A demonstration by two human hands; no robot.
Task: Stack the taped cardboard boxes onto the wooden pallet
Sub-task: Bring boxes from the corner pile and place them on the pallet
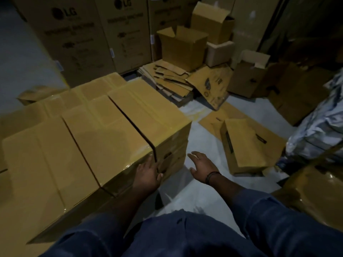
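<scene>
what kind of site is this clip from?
Likely a warehouse or stockroom: tall LG-printed cartons along the back, a block of taped cardboard boxes, and flattened cartons heaped on the floor.

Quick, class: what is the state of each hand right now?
Left hand: open, fingers flat against the near side of the glossy taped brown cardboard boxes.
Right hand: open, holding nothing.

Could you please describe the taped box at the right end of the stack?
The rightmost taped box is closed brown cardboard with glossy tape along its top. It lies level atop a lower box, beside a neighbouring box with a dark gap between. The left hand touches its near front edge.
</scene>
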